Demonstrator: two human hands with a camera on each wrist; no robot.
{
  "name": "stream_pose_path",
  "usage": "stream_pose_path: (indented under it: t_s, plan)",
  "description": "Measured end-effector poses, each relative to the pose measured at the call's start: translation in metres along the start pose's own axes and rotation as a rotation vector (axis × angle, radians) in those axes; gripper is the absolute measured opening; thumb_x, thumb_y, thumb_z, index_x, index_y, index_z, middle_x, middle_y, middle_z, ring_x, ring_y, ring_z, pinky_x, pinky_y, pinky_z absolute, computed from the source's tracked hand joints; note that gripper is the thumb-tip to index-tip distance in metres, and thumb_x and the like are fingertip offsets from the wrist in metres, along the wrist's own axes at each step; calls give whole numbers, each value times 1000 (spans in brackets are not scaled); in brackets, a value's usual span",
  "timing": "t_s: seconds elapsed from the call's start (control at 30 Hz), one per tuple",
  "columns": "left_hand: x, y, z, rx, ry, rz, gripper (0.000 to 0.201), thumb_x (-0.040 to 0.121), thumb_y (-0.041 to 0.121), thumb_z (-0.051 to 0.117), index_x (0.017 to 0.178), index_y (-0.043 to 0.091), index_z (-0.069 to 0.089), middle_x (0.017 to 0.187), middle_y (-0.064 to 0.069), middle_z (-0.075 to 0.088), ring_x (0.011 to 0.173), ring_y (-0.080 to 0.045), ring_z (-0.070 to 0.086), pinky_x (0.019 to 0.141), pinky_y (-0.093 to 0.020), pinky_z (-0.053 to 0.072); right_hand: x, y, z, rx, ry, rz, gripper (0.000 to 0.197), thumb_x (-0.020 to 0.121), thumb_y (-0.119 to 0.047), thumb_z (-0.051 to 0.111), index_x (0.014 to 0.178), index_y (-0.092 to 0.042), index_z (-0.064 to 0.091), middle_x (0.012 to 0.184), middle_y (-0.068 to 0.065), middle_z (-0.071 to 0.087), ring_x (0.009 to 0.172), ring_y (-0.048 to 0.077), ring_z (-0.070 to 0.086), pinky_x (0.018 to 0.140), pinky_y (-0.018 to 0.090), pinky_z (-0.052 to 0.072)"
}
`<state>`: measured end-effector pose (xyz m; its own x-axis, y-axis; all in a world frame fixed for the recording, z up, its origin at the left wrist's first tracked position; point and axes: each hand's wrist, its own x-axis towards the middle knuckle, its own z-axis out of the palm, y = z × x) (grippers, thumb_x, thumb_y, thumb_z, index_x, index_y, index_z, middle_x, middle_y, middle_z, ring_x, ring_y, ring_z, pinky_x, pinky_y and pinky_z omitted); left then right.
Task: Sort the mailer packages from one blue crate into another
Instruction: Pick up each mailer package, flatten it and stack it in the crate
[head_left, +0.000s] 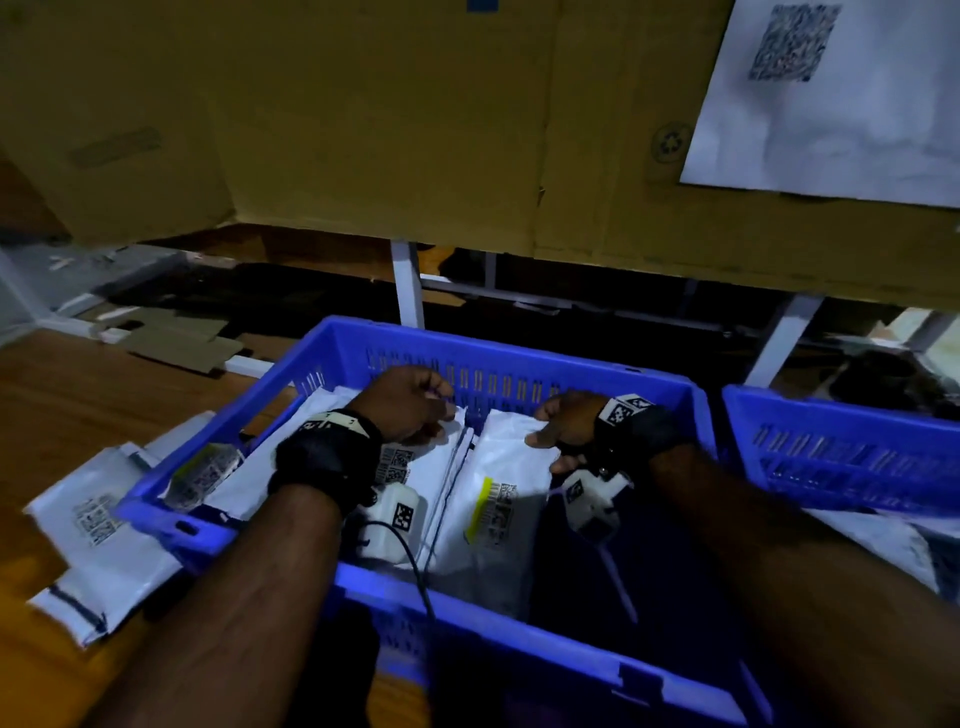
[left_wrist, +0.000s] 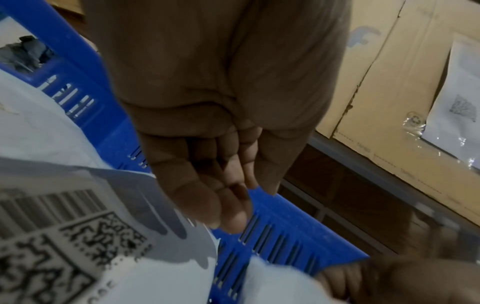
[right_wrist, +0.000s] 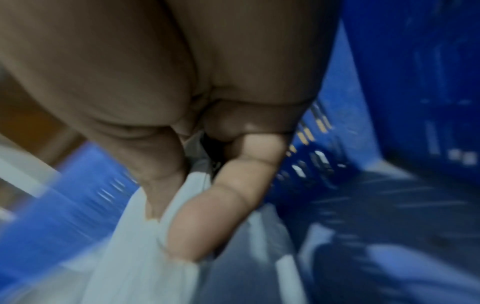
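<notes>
A blue crate (head_left: 493, 353) in front of me holds several white mailers. My right hand (head_left: 556, 431) pinches the far edge of a white mailer with a yellow-striped label (head_left: 514, 462); in the right wrist view the thumb and fingers (right_wrist: 197, 222) clamp the mailer's white plastic (right_wrist: 135, 267). My left hand (head_left: 415, 410) hovers over a neighbouring mailer with a barcode label (head_left: 431, 457). In the left wrist view its fingers (left_wrist: 207, 195) hang loosely curled and hold nothing, just above that mailer (left_wrist: 52, 236). A second blue crate (head_left: 831, 415) stands to the right.
More white mailers (head_left: 104, 519) lie on the wooden floor left of the crate. Large cardboard boxes (head_left: 363, 130) fill a white-framed shelf behind the crates. A white sheet with a printed code (head_left: 831, 104) is fixed to one box.
</notes>
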<state>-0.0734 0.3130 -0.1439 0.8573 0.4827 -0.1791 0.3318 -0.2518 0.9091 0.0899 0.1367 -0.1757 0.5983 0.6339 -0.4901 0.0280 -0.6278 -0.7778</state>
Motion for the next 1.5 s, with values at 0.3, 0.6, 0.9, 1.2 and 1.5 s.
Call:
stream_pose_path:
  t_s: [0.3, 0.6, 0.9, 1.2, 1.5]
  plan:
    - [5, -7, 1, 83, -37, 3, 13, 93, 7, 64, 84, 16, 58, 77, -11, 67, 53, -18, 65, 51, -24, 48, 5, 9, 12, -339, 0, 54, 21, 85, -11, 73, 84, -17, 52, 85, 3, 53, 71, 18, 61, 57, 26, 57]
    - [8, -8, 3, 100, -67, 8, 13, 92, 6, 63, 82, 15, 61, 85, -14, 68, 67, -28, 67, 65, -33, 52, 17, 12, 27, -830, 104, -24, 52, 90, -40, 66, 132, -11, 56, 127, 9, 53, 128, 28, 48, 103, 36, 39]
    - [7, 1, 9, 92, -72, 113, 21, 92, 2, 61, 76, 15, 59, 73, -13, 60, 54, -18, 58, 51, -21, 42, -19, -18, 14, -785, 291, -246, 34, 85, -45, 67, 97, -13, 69, 107, 13, 68, 101, 27, 64, 81, 28, 46]
    - [0, 42, 38, 240, -158, 447, 23, 87, -9, 64, 80, 13, 64, 56, 15, 64, 49, 9, 50, 54, -10, 42, -153, -34, -73, -394, 402, -458, 18, 89, -28, 70, 77, -15, 67, 64, 3, 62, 51, 10, 57, 47, 19, 45]
    - [-12, 128, 140, 620, -371, 666, 16, 86, 13, 71, 101, 8, 71, 92, -3, 70, 82, -7, 62, 82, -24, 49, -199, 56, -164, -706, 464, -34, 19, 92, -23, 65, 99, -7, 70, 96, 16, 71, 92, 32, 70, 70, 32, 53]
